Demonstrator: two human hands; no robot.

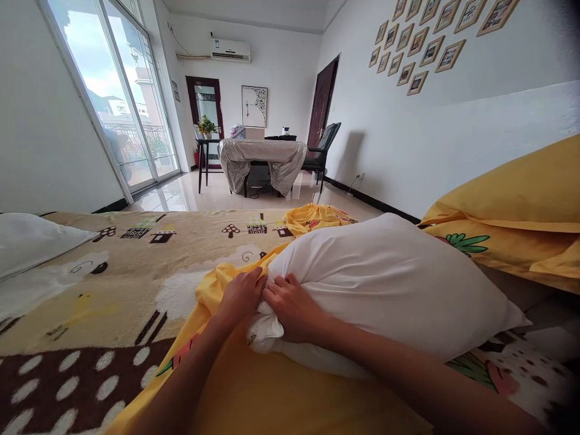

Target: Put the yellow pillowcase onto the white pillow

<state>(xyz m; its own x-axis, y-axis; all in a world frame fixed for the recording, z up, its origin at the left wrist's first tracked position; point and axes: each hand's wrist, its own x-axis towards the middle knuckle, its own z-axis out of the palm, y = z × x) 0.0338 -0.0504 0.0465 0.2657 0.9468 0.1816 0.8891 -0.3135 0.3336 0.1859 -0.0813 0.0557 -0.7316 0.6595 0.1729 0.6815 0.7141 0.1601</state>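
A plump white pillow (385,290) lies across the bed in front of me, on top of a yellow pillowcase (254,380) with printed fruit shapes. My right hand (292,308) is closed around the pillow's gathered left end, and a bunched white corner sticks out below the fingers. Right beside it, my left hand (242,295) is closed on the pillowcase's bunched yellow edge, its fingertips against the pillow. Crumpled yellow fabric also shows beyond the pillow. The pillow hides part of the pillowcase.
A beige and brown patterned blanket (131,260) covers the bed. Another white pillow (36,241) lies at the left edge, and a yellow-covered pillow (512,187) at the right. Beyond stand a covered table (263,151), a black chair (324,151) and a sliding glass door (122,90).
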